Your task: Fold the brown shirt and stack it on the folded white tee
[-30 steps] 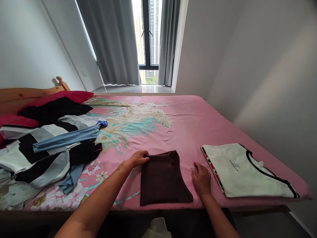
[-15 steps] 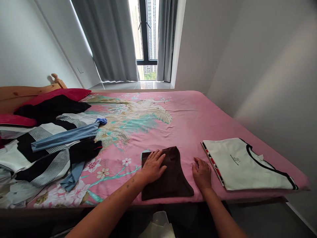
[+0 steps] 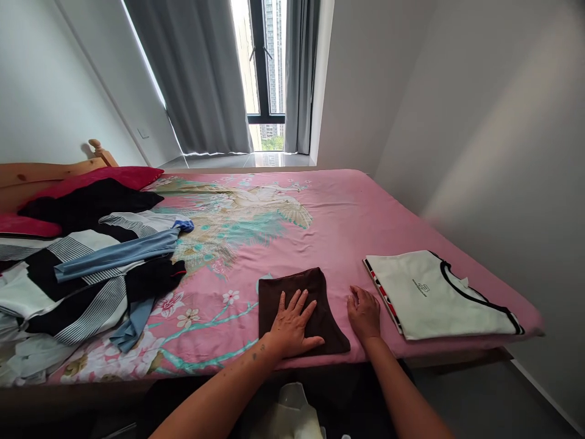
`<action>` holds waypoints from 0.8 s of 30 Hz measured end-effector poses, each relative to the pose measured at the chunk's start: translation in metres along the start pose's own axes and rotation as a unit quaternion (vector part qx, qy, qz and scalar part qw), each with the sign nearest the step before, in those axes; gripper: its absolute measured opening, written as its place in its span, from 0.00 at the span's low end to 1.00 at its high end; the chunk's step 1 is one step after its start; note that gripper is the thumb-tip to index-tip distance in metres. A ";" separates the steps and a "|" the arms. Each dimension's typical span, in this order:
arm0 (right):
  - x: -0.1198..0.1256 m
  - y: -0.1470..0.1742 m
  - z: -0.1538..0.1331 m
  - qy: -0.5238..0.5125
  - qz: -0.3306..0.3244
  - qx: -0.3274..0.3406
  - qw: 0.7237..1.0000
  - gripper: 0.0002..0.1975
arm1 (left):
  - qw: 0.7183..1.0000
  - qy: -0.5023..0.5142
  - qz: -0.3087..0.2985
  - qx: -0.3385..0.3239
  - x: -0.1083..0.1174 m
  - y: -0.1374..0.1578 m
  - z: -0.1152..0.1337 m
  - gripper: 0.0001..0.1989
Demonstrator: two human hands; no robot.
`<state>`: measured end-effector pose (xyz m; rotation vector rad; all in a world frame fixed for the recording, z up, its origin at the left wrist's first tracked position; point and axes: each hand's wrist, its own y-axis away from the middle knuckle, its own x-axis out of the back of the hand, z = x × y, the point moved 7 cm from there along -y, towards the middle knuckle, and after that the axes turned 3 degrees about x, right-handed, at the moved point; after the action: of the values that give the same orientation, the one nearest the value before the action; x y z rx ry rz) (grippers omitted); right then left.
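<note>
A brown garment [image 3: 292, 292], folded into a compact shape, lies near the front edge of the bed. My left hand [image 3: 295, 323] presses flat on its lower part, fingers spread and thumb stretched out to the right. Just right of the garment, my right hand [image 3: 364, 312] rests on the pink sheet with loosely bent fingers and nothing in it. Beyond that hand sits a folded white T-shirt [image 3: 425, 299] with black trim and a small printed mark, on top of other folded cloth with a red, black and white edge.
Loose clothes, including a black, white and striped garment [image 3: 98, 292] and a blue piece [image 3: 119, 251], are heaped at the left. Red pillows [image 3: 137, 178] lie by the wooden headboard [image 3: 50, 175]. A wall [image 3: 479, 152] runs along the right side.
My left hand has slid down and right over the brown garment, toward its near edge. My right hand stays beside it on the sheet. The view has shifted slightly.
</note>
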<state>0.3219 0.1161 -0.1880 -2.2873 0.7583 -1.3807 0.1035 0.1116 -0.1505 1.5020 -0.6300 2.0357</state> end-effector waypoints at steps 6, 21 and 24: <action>0.001 0.000 0.000 0.000 -0.002 -0.006 1.000 0.15 | 0.999 -0.008 0.022 -0.043 0.013 0.022 0.015 0.47; 0.001 0.000 -0.001 -0.001 0.008 0.003 1.000 0.16 | 0.997 -0.045 -0.063 0.002 -0.015 0.049 0.007 0.44; 0.002 0.000 -0.001 -0.003 0.009 0.001 1.000 0.15 | 0.998 -0.033 -0.036 0.041 -0.012 0.044 0.003 0.35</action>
<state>0.3221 0.1152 -0.1864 -2.2757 0.7740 -1.3659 0.0796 0.0753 -0.1638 1.6217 -0.5172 1.9859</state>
